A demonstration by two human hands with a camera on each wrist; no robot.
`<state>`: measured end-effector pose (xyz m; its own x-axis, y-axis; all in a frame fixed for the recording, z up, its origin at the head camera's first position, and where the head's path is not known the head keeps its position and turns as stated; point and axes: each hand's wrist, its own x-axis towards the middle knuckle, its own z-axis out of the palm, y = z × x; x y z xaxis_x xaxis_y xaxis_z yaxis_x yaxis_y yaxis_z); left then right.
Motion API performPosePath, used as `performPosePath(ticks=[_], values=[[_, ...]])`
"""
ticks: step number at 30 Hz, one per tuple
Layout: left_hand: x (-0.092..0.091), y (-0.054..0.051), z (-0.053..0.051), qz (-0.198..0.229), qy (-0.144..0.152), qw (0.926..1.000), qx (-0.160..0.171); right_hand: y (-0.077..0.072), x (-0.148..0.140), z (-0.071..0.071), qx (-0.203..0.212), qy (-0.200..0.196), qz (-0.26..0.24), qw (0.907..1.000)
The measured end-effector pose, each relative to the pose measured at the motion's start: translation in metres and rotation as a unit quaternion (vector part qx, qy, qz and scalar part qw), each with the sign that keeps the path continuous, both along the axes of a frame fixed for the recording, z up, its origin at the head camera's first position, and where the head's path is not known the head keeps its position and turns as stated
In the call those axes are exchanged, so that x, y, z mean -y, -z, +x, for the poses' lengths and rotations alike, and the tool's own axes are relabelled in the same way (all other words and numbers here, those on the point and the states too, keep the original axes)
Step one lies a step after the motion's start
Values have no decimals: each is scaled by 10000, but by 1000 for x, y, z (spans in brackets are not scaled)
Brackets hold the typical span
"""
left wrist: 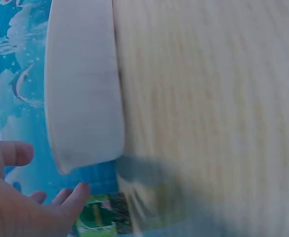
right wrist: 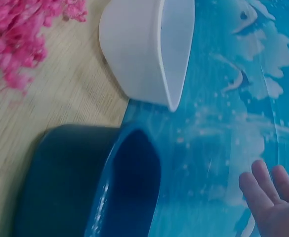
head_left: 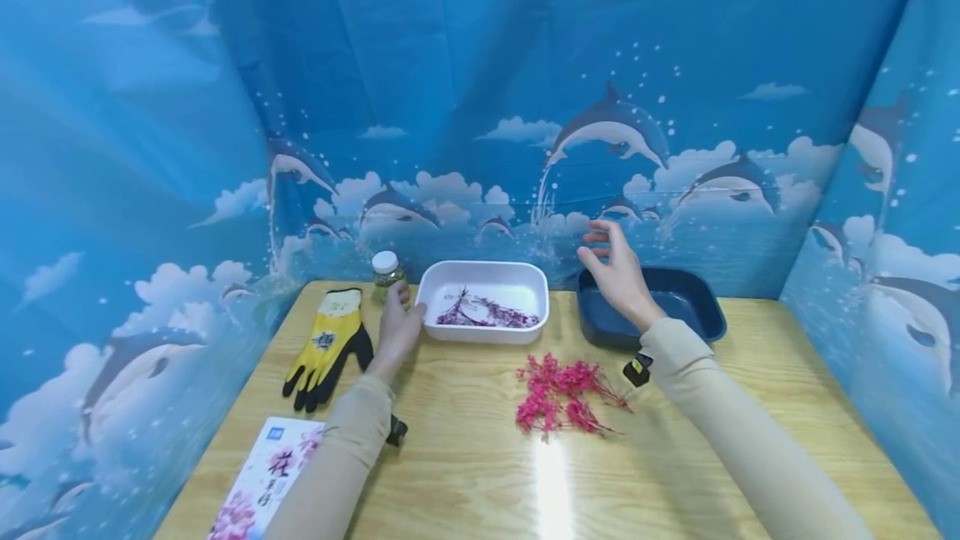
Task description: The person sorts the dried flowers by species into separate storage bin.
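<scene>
- Head view, clock centred on white tray (head_left: 483,337): dark blue tray (head_left: 600,333) at 3 o'clock, pink sprigs (head_left: 551,394) near 5, jar (head_left: 385,277) near 10, glove (head_left: 326,348) and printed box (head_left: 273,469) near 8.
- Left hand (head_left: 397,327) at 9, between jar and white tray: relaxed, grasping nothing visible. Right hand (head_left: 617,273) near 2, above dark blue tray: fingers loosely bent, empty.
- Probable placement logic: trays side by side along the far edge for two-handed reach; purple sprigs (head_left: 491,315) contained inside white tray; glove and box set aside.
- Clearances: narrow gap between trays, backdrop (head_left: 450,148) close behind, broad table (head_left: 450,457) surface toward 6.
- Left wrist view: fingers unclenched at 7–8, visibly apart from white tray.
- Right wrist view: fingers extended at 4, well apart from both rims; dark blue tray at 7.
</scene>
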<state>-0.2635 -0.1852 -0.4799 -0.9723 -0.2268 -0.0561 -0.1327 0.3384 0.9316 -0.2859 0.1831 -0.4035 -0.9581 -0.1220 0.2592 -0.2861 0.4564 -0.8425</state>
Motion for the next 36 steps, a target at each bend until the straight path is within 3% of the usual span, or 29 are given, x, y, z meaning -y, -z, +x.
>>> performPosePath(ticks=[6,10,14,18,22,25,31,34,36], values=[[-14,-14,1,-454,-121,9921,-1160,2,-32,5,-20,537,-230,9983],[-32,-22,2,-540,95,9802,-1901,5,-50,8,78,891,-229,9957],[-53,-26,4,-677,556,9622,-2580,8,-66,14,219,1157,-179,9929],[-73,-28,6,-1139,1127,9365,-3120,11,-82,20,301,1370,-143,9900],[-91,-28,10,-1638,1716,9103,-3393,13,-95,24,323,1626,-141,9861],[-102,-28,11,-1796,2045,8982,-3452,15,-103,27,296,1807,-169,9830],[-123,-26,16,-2003,2567,8810,-3433,20,-112,33,321,2182,-106,9753],[-137,-25,19,-2195,2864,8659,-3464,24,-116,36,434,2388,-90,9701],[-147,-25,23,-2385,3123,8522,-3455,27,-119,39,534,2509,-117,9665]])
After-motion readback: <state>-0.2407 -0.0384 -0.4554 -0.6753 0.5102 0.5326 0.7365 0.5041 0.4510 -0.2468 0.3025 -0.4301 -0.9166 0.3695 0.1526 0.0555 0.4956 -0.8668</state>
